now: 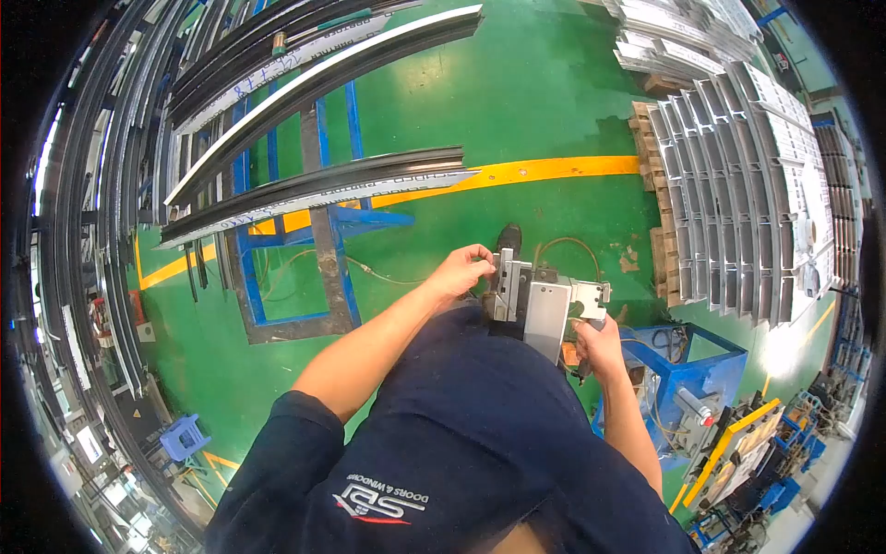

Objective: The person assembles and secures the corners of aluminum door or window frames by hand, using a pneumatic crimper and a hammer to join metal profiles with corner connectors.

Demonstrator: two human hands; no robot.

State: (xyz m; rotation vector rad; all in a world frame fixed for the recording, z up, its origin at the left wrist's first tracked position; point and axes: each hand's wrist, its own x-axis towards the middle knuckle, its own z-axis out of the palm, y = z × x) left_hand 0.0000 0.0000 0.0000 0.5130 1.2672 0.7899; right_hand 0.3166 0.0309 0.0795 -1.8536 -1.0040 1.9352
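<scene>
— What is the floor like?
— The floor (554, 83) is shiny green. A yellow line (517, 171) runs across it near the middle.
— What is at 10 o'clock?
— Long dark metal bars (314, 74) lie on a blue rack (332, 222).
— And at 2 o'clock?
— Silver metal pieces (729, 185) sit in rows on wooden pallets (660, 249).
— At 4 o'clock?
— A blue stand (692, 351). A small blue stool (185, 434) is at 8 o'clock.

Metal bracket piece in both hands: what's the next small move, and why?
Probably press the small part under the left hand home against the metal bracket piece. Its fingertips pinch at the piece's left edge while the right hand braces it from below, so it looks steadied for seating.
</scene>
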